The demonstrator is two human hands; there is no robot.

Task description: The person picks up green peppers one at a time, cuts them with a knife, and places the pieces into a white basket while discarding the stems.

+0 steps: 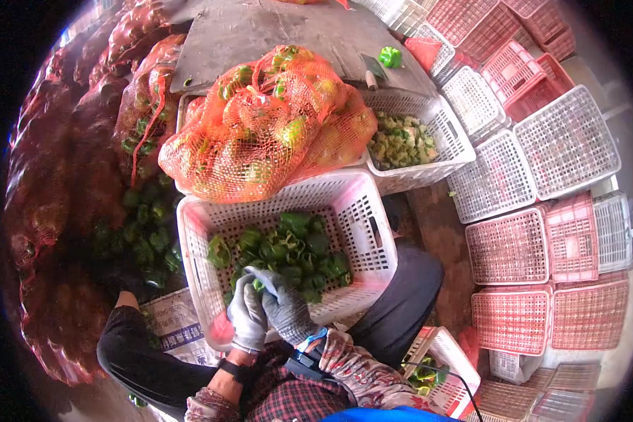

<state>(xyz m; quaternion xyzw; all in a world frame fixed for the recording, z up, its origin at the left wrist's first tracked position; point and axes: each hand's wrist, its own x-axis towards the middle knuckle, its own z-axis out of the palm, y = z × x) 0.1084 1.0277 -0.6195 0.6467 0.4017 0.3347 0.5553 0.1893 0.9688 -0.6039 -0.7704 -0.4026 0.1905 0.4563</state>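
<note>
My left hand [247,314], in a pale glove, is closed against my right hand [286,304], in a grey glove. Between the fingers of both shows a bit of a green pepper [258,285]; most of it is hidden. Both hands are over the near edge of a white and pink crate [366,204]. Inside that crate, just beyond my fingers, lies a heap of green peppers [295,247].
An orange net sack of peppers [260,133] rests behind the crate. Right of it, a white crate [457,144] holds pale green scraps. A knife [371,79] and one pepper [389,57] lie on the board [225,42]. Stacked crates [510,246] stand at the right, net sacks [56,211] at the left.
</note>
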